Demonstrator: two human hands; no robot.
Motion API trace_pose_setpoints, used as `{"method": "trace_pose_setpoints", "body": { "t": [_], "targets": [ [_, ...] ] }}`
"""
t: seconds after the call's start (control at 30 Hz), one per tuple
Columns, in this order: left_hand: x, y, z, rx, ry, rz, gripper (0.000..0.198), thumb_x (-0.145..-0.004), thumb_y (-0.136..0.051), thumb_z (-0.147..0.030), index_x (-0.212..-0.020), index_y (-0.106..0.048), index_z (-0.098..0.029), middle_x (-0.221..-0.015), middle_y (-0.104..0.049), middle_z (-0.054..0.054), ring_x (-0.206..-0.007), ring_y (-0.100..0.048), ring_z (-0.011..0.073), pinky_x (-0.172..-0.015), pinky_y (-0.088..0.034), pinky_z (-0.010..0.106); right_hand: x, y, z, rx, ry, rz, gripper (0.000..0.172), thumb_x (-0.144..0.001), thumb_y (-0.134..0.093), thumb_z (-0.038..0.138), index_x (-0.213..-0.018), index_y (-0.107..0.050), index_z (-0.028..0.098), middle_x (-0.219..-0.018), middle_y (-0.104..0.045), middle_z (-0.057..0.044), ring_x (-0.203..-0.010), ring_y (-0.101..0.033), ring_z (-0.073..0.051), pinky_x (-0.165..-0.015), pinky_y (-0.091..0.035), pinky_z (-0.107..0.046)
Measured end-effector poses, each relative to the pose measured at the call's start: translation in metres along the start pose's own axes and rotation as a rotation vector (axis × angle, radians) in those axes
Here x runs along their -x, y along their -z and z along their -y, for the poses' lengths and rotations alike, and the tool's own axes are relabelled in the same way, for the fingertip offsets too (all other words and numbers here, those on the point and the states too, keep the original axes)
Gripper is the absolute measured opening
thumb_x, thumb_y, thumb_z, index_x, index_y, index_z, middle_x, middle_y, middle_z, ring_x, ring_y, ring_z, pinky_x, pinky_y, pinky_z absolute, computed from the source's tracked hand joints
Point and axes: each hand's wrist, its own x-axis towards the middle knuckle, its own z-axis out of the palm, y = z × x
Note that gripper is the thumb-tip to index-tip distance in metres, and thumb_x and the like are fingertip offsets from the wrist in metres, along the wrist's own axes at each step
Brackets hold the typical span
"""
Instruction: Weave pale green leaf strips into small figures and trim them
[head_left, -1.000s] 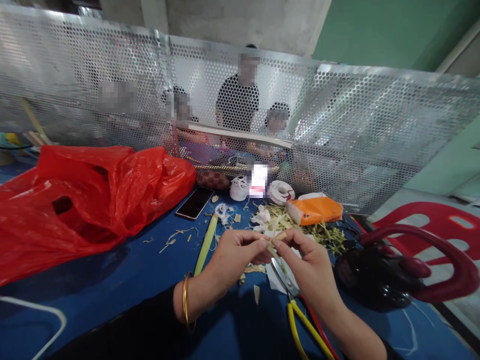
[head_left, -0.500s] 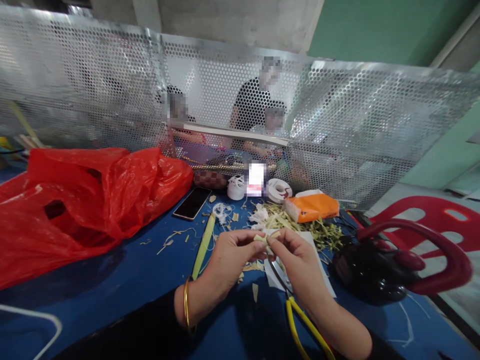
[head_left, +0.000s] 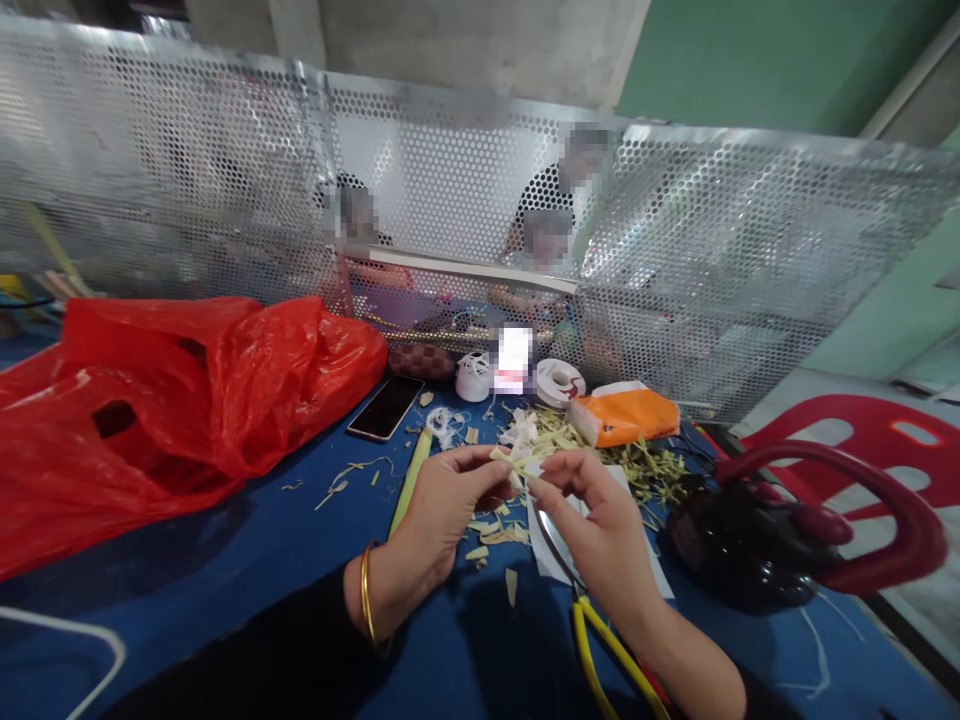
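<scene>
My left hand (head_left: 439,510), with a gold bangle on its wrist, pinches a small pale yellow-green leaf strip (head_left: 507,461) over the blue table (head_left: 247,560). My right hand (head_left: 600,525) holds the same strip from the other side with its fingertips. Both hands meet just above a white sheet (head_left: 551,545) strewn with cut leaf bits. Yellow-handled scissors (head_left: 592,640) lie under my right wrist, blades pointing away from me. A long green leaf stalk (head_left: 409,480) lies left of my left hand.
A big red plastic bag (head_left: 172,400) covers the left of the table. A phone (head_left: 386,407), thread spools (head_left: 559,382), an orange packet (head_left: 626,417) and a heap of leaf scraps (head_left: 645,462) lie ahead. A black and red bag (head_left: 757,545) sits right. People sit behind a perforated metal screen (head_left: 712,260).
Both hands have shifted slightly away from me and to the left with the strip still pinched between them. A person behind the screen has moved to the right.
</scene>
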Motion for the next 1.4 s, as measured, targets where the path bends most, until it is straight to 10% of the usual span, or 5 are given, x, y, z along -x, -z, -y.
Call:
{"method": "trace_pose_setpoints", "body": {
  "t": [0.2, 0.43, 0.9, 1.4],
  "targets": [
    [-0.002, 0.005, -0.002, -0.040, -0.006, 0.051, 0.017, -0.066, -0.075, -0.023, -0.078, -0.071, -0.013, -0.060, -0.067, 0.001, -0.057, -0.063, 0.0116, -0.059, -0.048, 0.021, -0.001, 0.009, 0.001, 0.348, 0.512, 0.005, 0.011, -0.087, -0.058, 0.014, -0.092, -0.063, 0.023, -0.086, -0.071, -0.002, -0.079, -0.064, -0.018, -0.076, -0.045, -0.033],
    [0.002, 0.002, -0.003, -0.157, -0.013, 0.158, 0.012, -0.065, -0.072, -0.018, -0.075, -0.074, -0.012, -0.057, -0.066, 0.000, -0.054, -0.060, 0.0099, -0.058, -0.046, 0.021, -0.007, 0.015, 0.007, 0.451, 0.715, -0.051, 0.016, -0.086, -0.056, 0.008, -0.089, -0.065, 0.021, -0.091, -0.070, -0.005, -0.090, -0.063, -0.021, -0.085, -0.042, -0.039],
    [0.009, -0.003, 0.004, -0.101, 0.084, 0.340, 0.007, -0.072, -0.066, -0.017, -0.076, -0.071, -0.013, -0.066, -0.067, 0.000, -0.059, -0.068, 0.0126, -0.066, -0.052, 0.024, 0.000, 0.005, -0.010, 0.510, 0.348, 0.005, 0.009, -0.092, -0.048, 0.020, -0.083, -0.052, 0.022, -0.075, -0.061, -0.002, -0.069, -0.056, -0.019, -0.063, -0.039, -0.029],
    [0.009, -0.007, 0.012, -0.110, 0.024, 0.189, 0.009, -0.069, -0.069, -0.008, -0.077, -0.070, -0.012, -0.066, -0.066, 0.001, -0.060, -0.062, 0.0106, -0.058, -0.051, 0.021, -0.007, 0.003, 0.000, 0.045, -0.029, 0.042, 0.016, -0.083, -0.055, 0.030, -0.071, -0.055, 0.020, -0.061, -0.051, 0.004, -0.056, -0.048, -0.012, -0.053, -0.037, -0.023]
  ]
}}
